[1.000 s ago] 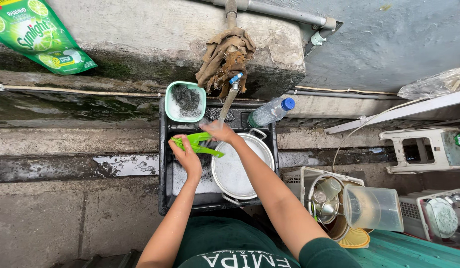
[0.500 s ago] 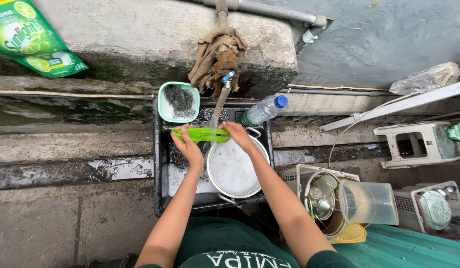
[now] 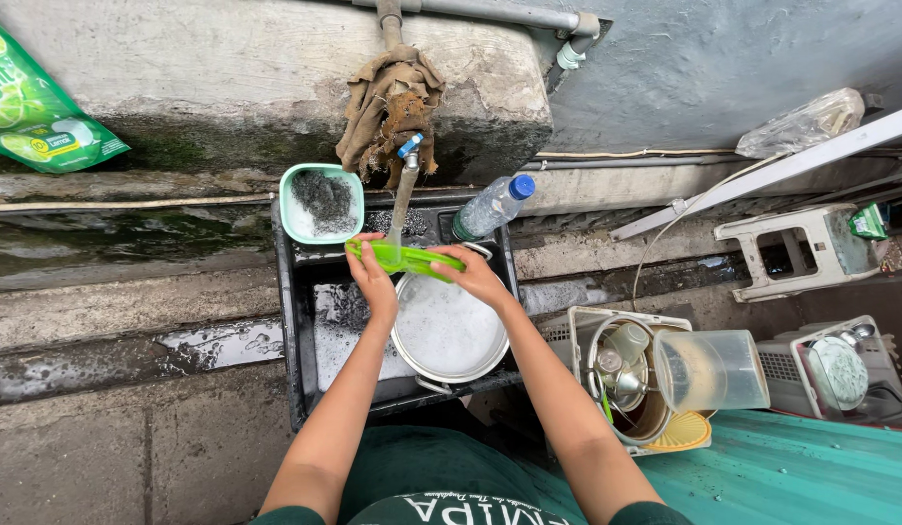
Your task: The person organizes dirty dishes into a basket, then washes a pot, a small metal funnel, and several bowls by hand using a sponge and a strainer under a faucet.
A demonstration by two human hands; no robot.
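While water falls from the tap (image 3: 409, 156), the left hand (image 3: 375, 277) and right hand (image 3: 478, 277) each grip 1 end of a flat green utensil (image 3: 404, 258), holding it level under the stream above the soapy metal pot (image 3: 449, 329) in the black tub (image 3: 293, 321). It looks like rinsing; turning the piece over seems the sensible follow-up. Along the tub's far edge sit a green bowl (image 3: 320, 202) and a blue-capped clear bottle (image 3: 492, 206). A green pouch (image 3: 37, 112) with lime pictures lies far left on the ledge.
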